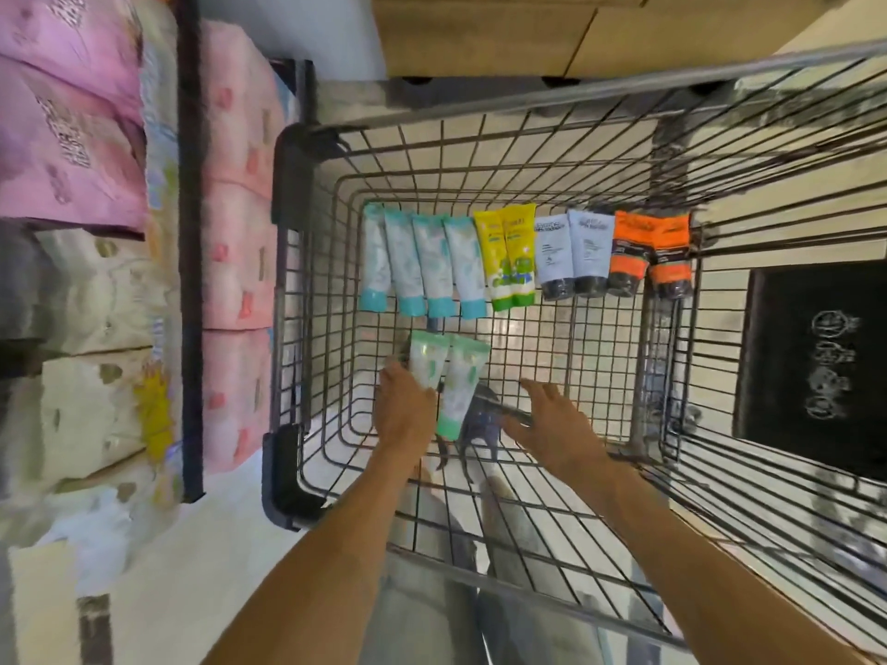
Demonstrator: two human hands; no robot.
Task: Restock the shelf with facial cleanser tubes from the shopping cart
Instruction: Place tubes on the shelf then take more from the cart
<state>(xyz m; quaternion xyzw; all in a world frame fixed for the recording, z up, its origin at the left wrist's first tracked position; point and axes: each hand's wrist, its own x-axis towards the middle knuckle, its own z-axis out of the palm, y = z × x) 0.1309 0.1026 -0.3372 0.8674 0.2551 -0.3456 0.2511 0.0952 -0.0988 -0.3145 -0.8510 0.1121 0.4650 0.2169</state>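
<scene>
Reaching down into a wire shopping cart [336,151], both bare arms enter from the near edge. The left hand [405,410] is closed around the cap end of a mint-green tube [426,360], fingers wrapped over its lower part; a second mint-green tube [458,391] lies just beside it, touching along one side. The right hand [552,424] hangs released, fingers spread, apart from every tube and near the middle of the cart floor.

Along the far edge of the cart floor lies a row of tubes, caps toward the viewer: four white tubes with turquoise caps [422,264] at the left, two yellow tubes with green caps [509,256] next, two pale grey tubes with black caps [573,254], and two orange-and-black tubes [650,254] at the right corner. Printing on all labels is too blurred to read; no brand can be made out.

Left of the cart stand shelves of pink packs [235,184] and lilac packs [67,112]. Cardboard boxes [480,36] lie beyond the far edge.
</scene>
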